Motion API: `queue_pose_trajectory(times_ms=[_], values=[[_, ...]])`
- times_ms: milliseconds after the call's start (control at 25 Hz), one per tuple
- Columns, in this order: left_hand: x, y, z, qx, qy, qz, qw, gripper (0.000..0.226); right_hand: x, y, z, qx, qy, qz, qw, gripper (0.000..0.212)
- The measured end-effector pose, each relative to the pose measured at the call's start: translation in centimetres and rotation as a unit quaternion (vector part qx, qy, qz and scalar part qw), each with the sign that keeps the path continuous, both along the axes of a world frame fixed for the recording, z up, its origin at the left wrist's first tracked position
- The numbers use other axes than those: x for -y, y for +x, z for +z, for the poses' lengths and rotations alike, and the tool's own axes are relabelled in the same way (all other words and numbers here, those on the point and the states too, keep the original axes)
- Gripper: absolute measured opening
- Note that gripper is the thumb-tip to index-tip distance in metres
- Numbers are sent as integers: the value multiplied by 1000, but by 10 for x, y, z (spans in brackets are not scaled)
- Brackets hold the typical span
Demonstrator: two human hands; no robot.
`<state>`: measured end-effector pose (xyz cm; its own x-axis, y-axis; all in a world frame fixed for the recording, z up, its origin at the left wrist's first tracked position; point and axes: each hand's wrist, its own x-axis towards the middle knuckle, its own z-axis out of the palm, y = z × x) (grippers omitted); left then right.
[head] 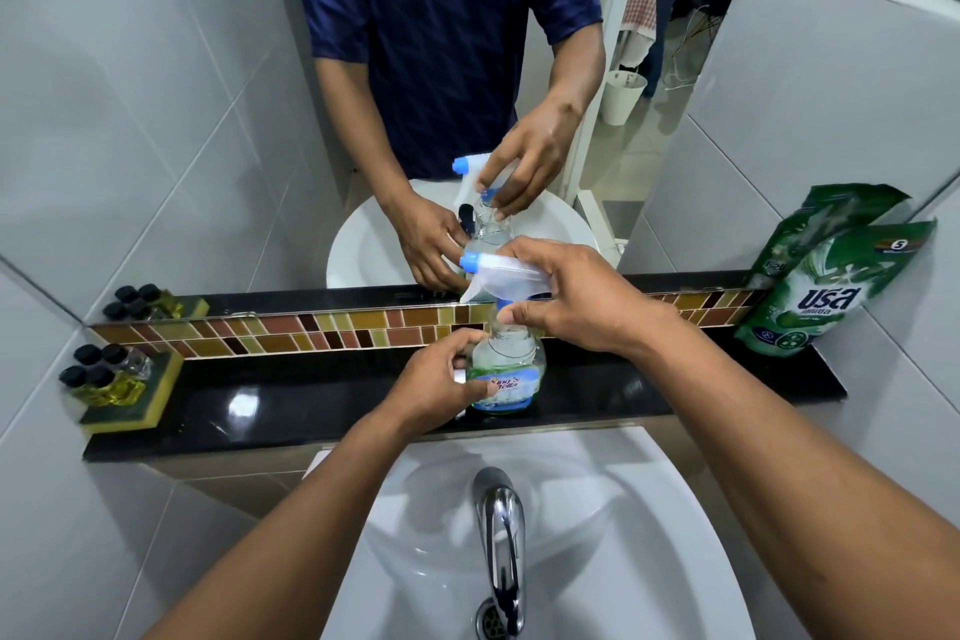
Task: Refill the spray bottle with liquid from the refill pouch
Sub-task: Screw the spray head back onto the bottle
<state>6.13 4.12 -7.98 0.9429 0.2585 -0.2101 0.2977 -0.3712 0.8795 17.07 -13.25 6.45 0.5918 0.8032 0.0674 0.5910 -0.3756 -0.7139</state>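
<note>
Black stone shelf (311, 405) above your washbasin (597, 483) carries the spray bottle (506, 374): your left hand (441, 387) wraps its body, your right hand (582, 301) pinches its collar. Refill pouch (810, 296) leans far right.

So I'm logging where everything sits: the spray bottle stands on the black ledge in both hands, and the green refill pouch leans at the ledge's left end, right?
Not quite: the head view shows the green refill pouch leaning at the ledge's right end. The rest holds: left hand and right hand grip the spray bottle.
</note>
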Motion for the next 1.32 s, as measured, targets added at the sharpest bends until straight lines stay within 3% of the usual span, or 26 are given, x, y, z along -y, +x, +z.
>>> queue_pose_trajectory(times_ms=[160,280,440,600,760,880,1080,1200,1320], values=[[1,1,-17,-14,-59,13,998,62,2,5,-1,-10,-32,8,999,49],[8,5,-29,-20,-89,11,996,75,4,5,-3,-27,-18,0,999,38],[13,0,-26,-3,-122,20,992,70,11,9,3,-88,13,-6,996,37],[14,-25,-10,22,-160,23,987,65,19,-1,31,-122,3,54,991,28],[19,-55,7,45,-165,35,985,67,17,-26,55,-45,5,49,998,40],[23,-75,22,48,-150,44,986,69,20,-47,70,-62,8,93,994,32],[40,-109,44,71,-152,43,985,69,37,-76,97,9,-52,142,989,37],[55,-124,53,81,-174,43,981,66,44,-88,110,57,-6,112,992,39],[73,-136,66,93,-179,41,979,63,55,-101,122,12,16,148,989,45]])
